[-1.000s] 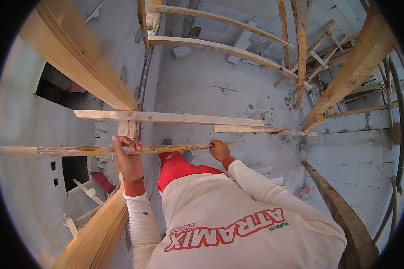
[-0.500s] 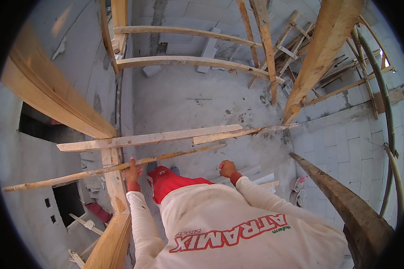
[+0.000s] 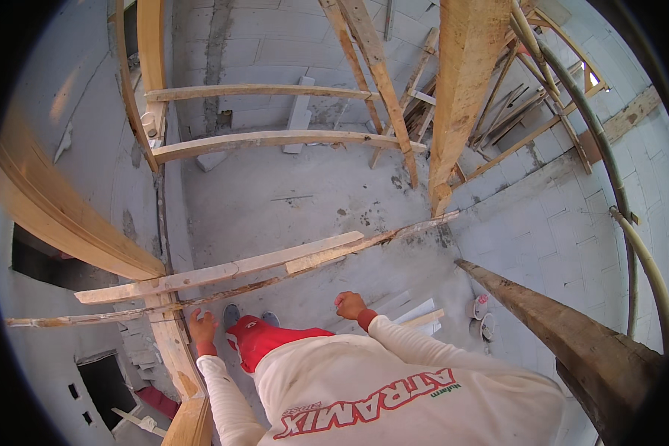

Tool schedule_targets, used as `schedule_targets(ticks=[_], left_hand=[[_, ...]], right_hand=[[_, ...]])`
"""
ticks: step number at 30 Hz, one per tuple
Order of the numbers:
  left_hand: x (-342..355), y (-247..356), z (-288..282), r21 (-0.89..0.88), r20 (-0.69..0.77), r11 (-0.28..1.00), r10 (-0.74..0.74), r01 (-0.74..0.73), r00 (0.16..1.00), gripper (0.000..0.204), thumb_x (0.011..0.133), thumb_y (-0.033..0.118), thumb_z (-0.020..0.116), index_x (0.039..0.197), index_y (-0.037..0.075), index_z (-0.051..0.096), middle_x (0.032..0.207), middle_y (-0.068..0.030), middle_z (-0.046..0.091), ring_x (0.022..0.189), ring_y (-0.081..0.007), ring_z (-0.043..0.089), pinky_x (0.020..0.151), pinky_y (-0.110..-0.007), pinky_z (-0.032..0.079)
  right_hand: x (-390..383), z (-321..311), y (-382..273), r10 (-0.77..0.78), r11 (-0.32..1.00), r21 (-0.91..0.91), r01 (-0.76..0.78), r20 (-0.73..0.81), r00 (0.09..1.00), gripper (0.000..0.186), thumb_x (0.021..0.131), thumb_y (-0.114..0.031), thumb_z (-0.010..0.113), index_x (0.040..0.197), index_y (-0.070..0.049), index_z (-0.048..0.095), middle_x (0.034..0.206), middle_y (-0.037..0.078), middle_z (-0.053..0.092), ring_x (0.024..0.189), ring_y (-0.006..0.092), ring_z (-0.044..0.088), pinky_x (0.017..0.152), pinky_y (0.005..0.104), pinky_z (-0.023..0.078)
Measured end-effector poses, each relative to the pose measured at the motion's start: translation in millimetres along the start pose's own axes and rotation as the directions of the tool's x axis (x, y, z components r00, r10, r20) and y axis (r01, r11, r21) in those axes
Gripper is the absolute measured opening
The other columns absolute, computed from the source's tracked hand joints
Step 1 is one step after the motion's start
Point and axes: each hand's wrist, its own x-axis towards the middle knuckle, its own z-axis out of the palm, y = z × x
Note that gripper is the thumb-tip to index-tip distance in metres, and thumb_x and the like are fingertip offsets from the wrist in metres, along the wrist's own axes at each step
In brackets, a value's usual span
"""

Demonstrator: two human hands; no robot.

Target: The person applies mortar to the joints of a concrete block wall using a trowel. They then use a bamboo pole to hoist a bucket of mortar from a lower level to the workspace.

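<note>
My left hand (image 3: 203,328) is off the long thin wooden strip (image 3: 82,320), its fingers apart and their tips just below it. The strip crosses the upright beam (image 3: 167,338) on the left and runs close along a pale plank (image 3: 223,270). A shorter plank piece (image 3: 323,259) overlaps that plank's right end. My right hand (image 3: 351,305) is held in front of my body, fingers curled closed over the floor. Whatever it may hold is too small or hidden to make out.
Two wooden rails (image 3: 275,139) cross farther ahead. A thick post (image 3: 464,97) rises at the right, and a dark slanted beam (image 3: 550,320) stands nearer. Small buckets (image 3: 486,327) and white offcuts (image 3: 420,308) lie on the floor. A block wall (image 3: 543,223) borders the right side.
My left hand has let go of the thin strip, which now lies closer along the planks. My right hand stays closed. The view has shifted, so the scene sits lower and farther left.
</note>
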Motion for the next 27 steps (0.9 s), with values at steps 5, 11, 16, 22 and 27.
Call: schedule_targets(ticks=[5, 11, 16, 22, 27], left_hand=[[2, -29, 23, 0.104, 0.131, 0.993, 0.042, -0.056, 0.991, 0.017, 0.089, 0.013, 0.063, 0.099, 0.000, 0.069, 0.075, -0.0104, 0.071, 0.053, -0.0186, 0.066, 0.045, -0.031, 0.051], [8, -48, 48, 0.024, 0.122, 0.956, -0.293, 0.292, 0.948, 0.063, 0.090, 0.018, 0.067, 0.146, 0.010, 0.042, 0.093, -0.0114, 0.068, 0.065, -0.0193, 0.067, 0.040, -0.029, 0.045], [38, -44, 56, -0.203, 0.015, 0.899, -0.394, 0.389, 0.919, 0.062, 0.090, 0.018, 0.068, 0.146, 0.018, 0.043, 0.093, -0.0055, 0.067, 0.072, -0.0192, 0.065, 0.057, -0.034, 0.051], [78, -46, 60, -0.348, 0.057, 0.896, -0.275, 0.278, 0.960, 0.028, 0.091, 0.015, 0.069, 0.118, 0.015, 0.061, 0.090, -0.0017, 0.066, 0.076, -0.0157, 0.062, 0.061, -0.032, 0.049], [96, -63, 37, -0.420, -0.208, 0.906, -0.046, -0.047, 0.977, 0.032, 0.091, 0.018, 0.073, 0.118, 0.008, 0.061, 0.096, -0.0038, 0.068, 0.083, -0.0155, 0.063, 0.065, -0.031, 0.050]], right_hand=[[-14, -13, -11, 0.040, 0.999, 0.022, -0.040, -0.014, 0.999, 0.021, 0.070, -0.023, 0.075, 0.086, -0.010, 0.074, 0.084, 0.008, 0.076, 0.079, 0.0237, 0.073, 0.079, 0.0342, 0.058], [-42, -8, 21, 0.158, 0.980, 0.123, -0.155, -0.014, 0.987, 0.020, 0.082, -0.028, 0.062, 0.080, -0.011, 0.073, 0.069, 0.006, 0.073, 0.068, 0.0237, 0.073, 0.077, 0.0365, 0.058], [-69, -7, 45, 0.213, 0.964, 0.142, -0.225, 0.100, 0.972, 0.025, 0.086, -0.030, 0.058, 0.080, -0.010, 0.071, 0.063, 0.005, 0.071, 0.063, 0.0212, 0.072, 0.072, 0.0354, 0.058], [-85, 4, 46, 0.280, 0.935, 0.173, -0.310, 0.180, 0.943, 0.020, 0.089, -0.027, 0.063, 0.088, -0.010, 0.072, 0.069, 0.005, 0.073, 0.061, 0.0156, 0.072, 0.069, 0.0301, 0.058], [-80, 11, 23, 0.178, 0.936, 0.279, -0.214, 0.150, 0.973, 0.022, 0.089, -0.028, 0.058, 0.083, -0.011, 0.071, 0.066, 0.005, 0.072, 0.059, 0.0182, 0.071, 0.070, 0.0336, 0.058]])
